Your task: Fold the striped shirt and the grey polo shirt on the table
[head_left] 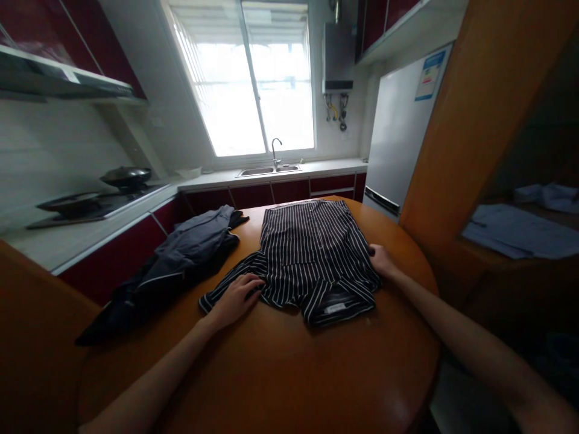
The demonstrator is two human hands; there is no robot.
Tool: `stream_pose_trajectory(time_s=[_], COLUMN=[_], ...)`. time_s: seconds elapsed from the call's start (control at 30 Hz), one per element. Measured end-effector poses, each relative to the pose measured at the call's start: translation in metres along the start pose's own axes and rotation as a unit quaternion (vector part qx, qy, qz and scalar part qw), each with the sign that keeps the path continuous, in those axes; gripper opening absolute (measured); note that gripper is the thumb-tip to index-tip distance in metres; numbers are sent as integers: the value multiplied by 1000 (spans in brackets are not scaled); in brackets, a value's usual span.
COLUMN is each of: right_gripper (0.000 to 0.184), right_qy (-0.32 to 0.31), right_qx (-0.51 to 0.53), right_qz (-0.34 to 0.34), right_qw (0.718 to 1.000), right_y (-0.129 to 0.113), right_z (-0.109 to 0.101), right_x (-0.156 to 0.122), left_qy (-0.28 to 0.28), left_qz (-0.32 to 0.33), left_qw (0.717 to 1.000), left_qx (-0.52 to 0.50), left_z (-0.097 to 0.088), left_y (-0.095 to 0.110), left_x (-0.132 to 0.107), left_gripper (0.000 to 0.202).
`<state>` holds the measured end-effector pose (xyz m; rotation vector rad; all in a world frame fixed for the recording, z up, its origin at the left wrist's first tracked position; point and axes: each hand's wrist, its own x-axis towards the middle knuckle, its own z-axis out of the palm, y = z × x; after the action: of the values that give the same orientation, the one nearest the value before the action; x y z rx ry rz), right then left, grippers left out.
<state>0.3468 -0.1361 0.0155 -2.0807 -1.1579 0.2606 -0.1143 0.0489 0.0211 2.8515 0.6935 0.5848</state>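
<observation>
A black shirt with white stripes [312, 241] lies spread on the round wooden table [289, 374], its collar toward me and its hem at the far side. The sleeve on the left is stretched outward, while the one on the right is not seen spread out. My left hand [237, 296] rests on the left sleeve near the shoulder, fingers lying over the cloth and thumb apart. At the shirt's right side edge, my right hand [381, 260] is closed on the fabric; its fingertips are partly hidden.
A dark grey and black garment [185, 253] lies in a heap on the table's left. Behind are a sink [266, 171] and a stove with pans [126, 176]. A fridge [402, 120] and a wooden shelf with papers [520, 232] stand to the right.
</observation>
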Motion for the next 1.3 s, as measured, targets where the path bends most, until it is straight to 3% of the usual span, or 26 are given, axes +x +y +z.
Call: stream_pose_trajectory(time_s=[0.13, 0.2, 0.27, 0.33, 0.4, 0.47, 0.53, 0.7, 1.03, 1.17, 1.3], right_gripper=[22, 27, 29, 31, 26, 14, 17, 28, 43, 46, 30], right_qy=[186, 257, 291, 260, 213, 206, 241, 300, 261, 249, 264], right_qx=[12, 19, 25, 30, 38, 46, 46, 37, 29, 62, 120], right_qz=[71, 63, 10, -54, -55, 11, 86, 184, 269, 266, 210], right_qw=[980, 964, 956, 964, 975, 977, 966, 935, 927, 929, 934], right_y=[-4, -4, -3, 4, 16, 33, 51, 78, 90, 98, 95], right_z=[-40, -60, -66, -56, -39, -25, -21, -31, -48, -56, -58], right_x=[17, 21, 18, 11, 4, 1, 4, 32, 92, 106, 120], left_qy=[7, -2, -10, -15, -17, -18, -18, -18, -26, -27, -30], left_qz=[6, 13, 19, 26, 36, 46, 52, 54, 56, 50, 41], left_qw=[1000, 1000, 1000, 1000, 999, 999, 998, 998, 998, 998, 999], left_qx=[1, 1, 3, 4, 4, 5, 7, 17, 21, 19, 10], left_z=[2, 3, 4, 6, 7, 8, 9, 10, 8, 10, 9], left_y=[-3, -5, -8, -11, -13, -15, -16, -16, -14, -16, -16], left_x=[-1, -1, -1, 0, -1, -1, -1, -2, -2, -2, -1], left_gripper=[32, 34, 36, 38, 40, 42, 44, 48, 47, 45, 45])
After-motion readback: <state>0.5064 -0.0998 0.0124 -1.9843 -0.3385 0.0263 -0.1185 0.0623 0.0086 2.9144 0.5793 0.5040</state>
